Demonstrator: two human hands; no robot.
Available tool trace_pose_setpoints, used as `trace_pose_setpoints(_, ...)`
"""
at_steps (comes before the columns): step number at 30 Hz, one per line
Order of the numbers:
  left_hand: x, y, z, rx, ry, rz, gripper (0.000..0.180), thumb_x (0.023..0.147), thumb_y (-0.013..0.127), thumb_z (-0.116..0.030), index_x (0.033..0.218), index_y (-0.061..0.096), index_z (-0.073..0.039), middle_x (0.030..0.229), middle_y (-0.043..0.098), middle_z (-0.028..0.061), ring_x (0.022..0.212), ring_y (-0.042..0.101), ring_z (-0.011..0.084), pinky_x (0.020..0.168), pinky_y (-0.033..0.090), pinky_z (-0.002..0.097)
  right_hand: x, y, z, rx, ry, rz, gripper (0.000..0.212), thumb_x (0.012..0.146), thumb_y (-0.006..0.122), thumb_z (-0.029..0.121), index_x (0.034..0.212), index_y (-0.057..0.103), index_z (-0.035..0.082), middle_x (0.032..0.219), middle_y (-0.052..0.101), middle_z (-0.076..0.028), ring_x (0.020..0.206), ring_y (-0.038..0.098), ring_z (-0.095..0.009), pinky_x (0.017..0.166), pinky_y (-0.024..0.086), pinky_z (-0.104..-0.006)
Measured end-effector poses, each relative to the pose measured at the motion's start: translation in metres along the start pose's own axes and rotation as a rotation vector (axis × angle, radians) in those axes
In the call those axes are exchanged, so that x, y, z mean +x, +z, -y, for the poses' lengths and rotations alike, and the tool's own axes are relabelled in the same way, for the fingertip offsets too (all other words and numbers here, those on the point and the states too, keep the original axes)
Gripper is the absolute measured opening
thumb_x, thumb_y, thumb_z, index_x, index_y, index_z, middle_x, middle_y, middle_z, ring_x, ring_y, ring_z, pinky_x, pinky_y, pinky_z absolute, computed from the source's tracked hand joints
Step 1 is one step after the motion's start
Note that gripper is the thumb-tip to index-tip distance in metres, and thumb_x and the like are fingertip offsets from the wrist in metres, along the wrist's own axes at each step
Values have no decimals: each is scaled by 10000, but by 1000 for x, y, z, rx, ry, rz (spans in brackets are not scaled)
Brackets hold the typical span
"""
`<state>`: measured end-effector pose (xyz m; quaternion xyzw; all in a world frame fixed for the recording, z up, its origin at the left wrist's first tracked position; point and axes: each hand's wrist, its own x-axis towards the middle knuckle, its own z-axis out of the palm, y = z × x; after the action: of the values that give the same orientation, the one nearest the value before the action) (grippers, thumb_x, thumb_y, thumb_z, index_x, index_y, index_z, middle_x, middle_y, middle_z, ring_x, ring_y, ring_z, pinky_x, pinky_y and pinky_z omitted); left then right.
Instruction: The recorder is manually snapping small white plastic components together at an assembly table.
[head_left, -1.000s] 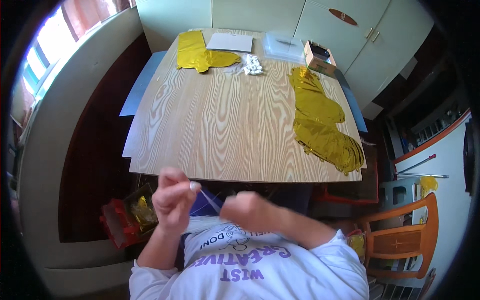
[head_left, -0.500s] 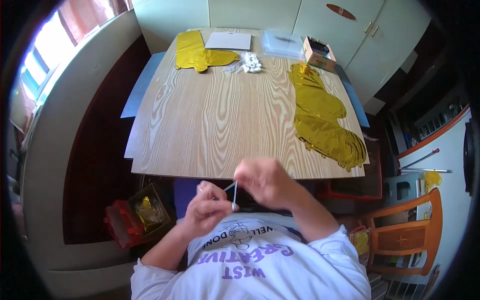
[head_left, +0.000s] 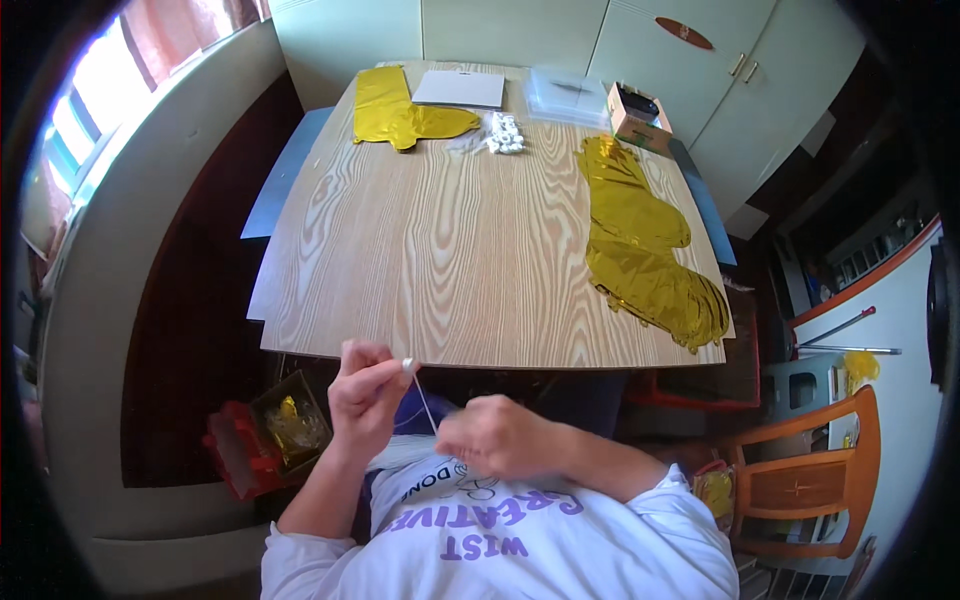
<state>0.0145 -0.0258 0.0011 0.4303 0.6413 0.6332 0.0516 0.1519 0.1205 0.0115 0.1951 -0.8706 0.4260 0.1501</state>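
Note:
Between the thumb and fingers of my left hand (head_left: 364, 392), near the table's front edge, sits a small white roll (head_left: 409, 366). A thin white ribbon (head_left: 427, 403) runs taut from the roll down to my right hand (head_left: 497, 437), whose fingers are closed on it in front of my shirt. Slight blur covers the right fingers. Several similar small white rolls (head_left: 506, 134) lie heaped at the far middle of the table, beside a crumpled clear plastic bag (head_left: 470, 140).
On the wood-grain table (head_left: 440, 250), flat gold foil balloons (head_left: 640, 225) lie at the right; another gold foil balloon (head_left: 383, 105) lies far left. A white flat box (head_left: 459, 89), clear plastic case (head_left: 565, 97) and small carton (head_left: 638, 120) stand at the back. An open box (head_left: 290, 420) sits lower left.
My left hand has moved up and left with the roll. My right hand has come down toward my shirt, so the ribbon now slants down from the roll.

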Motion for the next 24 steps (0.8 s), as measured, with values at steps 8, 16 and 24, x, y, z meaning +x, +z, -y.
trace_pose_setpoints(8, 5, 1, -8, -138, 14, 40, 146, 758, 716, 1, 889, 727, -64, 848, 550, 47, 771, 493, 147, 659, 383, 247, 8, -15, -13, 61, 48, -24, 102, 881, 605, 147, 824, 601, 62, 743, 591, -90, 687, 603, -284, 645, 478, -367)
trace_pose_setpoints(16, 0, 2, -5, -504, -169, 52, 175, 775, 692, 0, 949, 714, 3, 834, 492, 35, 830, 482, 109, 654, 397, 209, 9, -21, -13, 125, 127, -92, 213, 927, 556, 235, 815, 601, 61, 683, 581, -138, 649, 610, -337, 571, 479, -413)
trace_pose_setpoints(24, 4, 7, -12, -459, -141, 71, 130, 788, 709, -33, 914, 736, -49, 836, 541, 19, 741, 495, 96, 621, 403, 232, 17, -22, -16, 56, 73, -136, 202, 894, 594, 212, 778, 583, 48, 661, 567, -136, 624, 606, -332, 578, 483, -399)
